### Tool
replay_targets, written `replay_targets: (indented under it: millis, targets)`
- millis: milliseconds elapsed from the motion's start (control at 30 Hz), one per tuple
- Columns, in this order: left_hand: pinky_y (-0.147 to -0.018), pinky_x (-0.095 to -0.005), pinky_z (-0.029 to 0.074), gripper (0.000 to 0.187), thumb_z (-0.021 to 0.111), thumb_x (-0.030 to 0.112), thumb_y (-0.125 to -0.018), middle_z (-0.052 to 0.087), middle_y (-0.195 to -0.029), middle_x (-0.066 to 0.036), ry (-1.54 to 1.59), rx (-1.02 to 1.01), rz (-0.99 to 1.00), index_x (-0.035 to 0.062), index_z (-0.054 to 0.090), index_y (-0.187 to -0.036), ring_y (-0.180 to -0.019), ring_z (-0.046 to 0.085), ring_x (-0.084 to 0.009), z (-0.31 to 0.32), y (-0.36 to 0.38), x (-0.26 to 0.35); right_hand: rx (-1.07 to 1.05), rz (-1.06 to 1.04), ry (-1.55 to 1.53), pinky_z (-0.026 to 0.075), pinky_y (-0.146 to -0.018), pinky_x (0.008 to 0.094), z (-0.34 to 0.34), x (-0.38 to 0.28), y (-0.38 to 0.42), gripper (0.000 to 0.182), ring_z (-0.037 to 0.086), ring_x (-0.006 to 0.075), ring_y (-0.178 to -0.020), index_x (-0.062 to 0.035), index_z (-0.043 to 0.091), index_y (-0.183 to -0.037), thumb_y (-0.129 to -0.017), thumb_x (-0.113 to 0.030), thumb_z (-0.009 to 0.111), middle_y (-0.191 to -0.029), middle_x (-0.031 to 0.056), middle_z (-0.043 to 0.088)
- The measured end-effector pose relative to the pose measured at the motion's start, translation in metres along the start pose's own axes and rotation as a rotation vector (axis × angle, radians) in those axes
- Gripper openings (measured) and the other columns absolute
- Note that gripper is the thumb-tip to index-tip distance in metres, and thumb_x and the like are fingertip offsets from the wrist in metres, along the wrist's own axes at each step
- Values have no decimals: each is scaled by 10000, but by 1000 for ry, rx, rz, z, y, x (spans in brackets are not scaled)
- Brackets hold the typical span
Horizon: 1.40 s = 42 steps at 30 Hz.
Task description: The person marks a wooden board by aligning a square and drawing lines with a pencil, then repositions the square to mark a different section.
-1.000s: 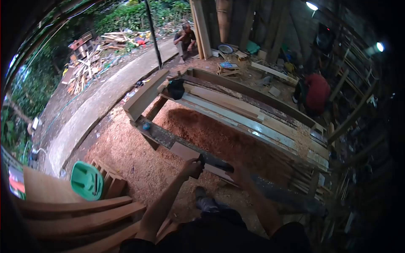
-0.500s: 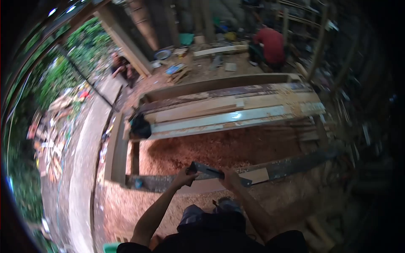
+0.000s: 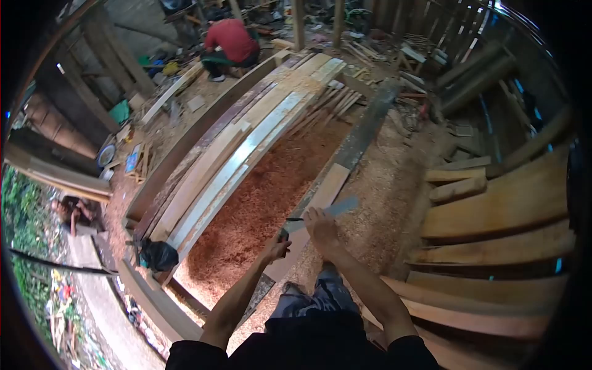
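My left hand is closed on the dark handle end of a flat tool. Its grey metal blade sticks out to the right, past my right hand, whose bent fingers grip the tool's middle. Both hands are over a pale board that lies along a dark, worn beam. The exact kind of tool is hard to tell, since my fingers cover part of it.
Long planks with shavings lie across a wooden frame. Sawdust covers the ground. Large boards are at the right. A person in red crouches at the back; another person is at the left edge.
The view has swung to the right, bringing the large boards into sight. The tool is still in both hands, now with its blade pointing right and slightly upward in view.
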<state>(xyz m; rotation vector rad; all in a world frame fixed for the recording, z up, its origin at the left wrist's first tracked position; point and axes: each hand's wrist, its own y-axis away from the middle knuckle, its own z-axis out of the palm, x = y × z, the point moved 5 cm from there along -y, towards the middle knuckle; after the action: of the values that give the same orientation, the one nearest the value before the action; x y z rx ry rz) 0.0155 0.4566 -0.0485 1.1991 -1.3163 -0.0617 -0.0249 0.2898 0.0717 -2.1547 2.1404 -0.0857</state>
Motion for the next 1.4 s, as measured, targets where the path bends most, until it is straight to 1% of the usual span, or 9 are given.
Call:
replay_targets:
  millis: [33,167,367,533,633,900,1033,1200,1400]
  targets:
    - [-704,-347,511,385,569,280,-932,660,-1053,-167,-10,-17,23,-15,541,-1178,-906,651,-210,13,1,-1,237,-45,130,491,-751,301,-21,-8,1,203,588,205,-913,-93,627,-1001,-809,-158,630,-981,67,620]
    - [-644,-313,520,391,431,313,-996,660,-979,-143,87,-261,165,-5,535,-1199,-821,663,-195,60,12,-4,362,-144,19,500,-771,323,-57,-28,26,253,593,211,-975,-90,595,-1087,-840,-144,583,-1099,88,592]
    - [-647,-308,538,379,389,325,-1037,665,-939,-124,252,-336,244,-4,536,-1156,-777,663,-191,77,45,-16,295,629,-710,501,-769,424,19,16,123,258,619,361,-946,-46,586,-1100,-863,-146,610,-1020,182,598]
    - [-648,-295,524,368,398,331,-1042,659,-851,-97,88,-337,181,7,566,-1090,-716,640,-158,89,48,-44,-86,910,-1266,461,-631,361,106,0,189,235,613,209,-698,-34,647,-933,-882,-256,706,-722,87,636]
    - [-661,-302,531,413,411,363,-1041,660,-886,-99,-87,-318,188,11,523,-1225,-743,633,-160,106,40,-62,-54,955,-1461,445,-611,326,149,-16,203,364,562,144,-672,-11,676,-895,-857,-369,734,-696,63,602]
    - [-691,-396,510,333,496,317,-996,664,-792,-133,-524,-180,182,7,593,-1069,-734,653,-296,115,7,-59,130,1069,-1776,378,-529,271,195,-7,193,241,456,70,-591,-43,657,-798,-840,-250,772,-637,-59,502]
    - [-878,-432,472,279,624,206,-900,636,-1073,-187,-775,520,561,47,608,-1128,-1021,603,-375,90,-9,-21,134,1132,-1640,332,-498,277,231,-14,177,325,399,64,-551,-71,569,-679,-820,-261,792,-593,-62,469]
    - [-1137,-532,224,557,633,301,-895,395,-1471,-193,-947,447,594,69,483,-1378,-1396,310,-398,81,-74,-53,178,1158,-1668,382,-523,295,271,-25,153,297,481,91,-558,-24,633,-759,-823,-272,783,-607,-5,559]
    - [-1166,-528,128,645,563,328,-929,316,-1532,-189,-894,428,572,29,361,-1463,-1446,226,-375,75,-90,-75,280,1194,-1771,370,-533,259,286,-41,148,273,478,54,-596,-1,647,-933,-920,-272,681,-678,-18,587]
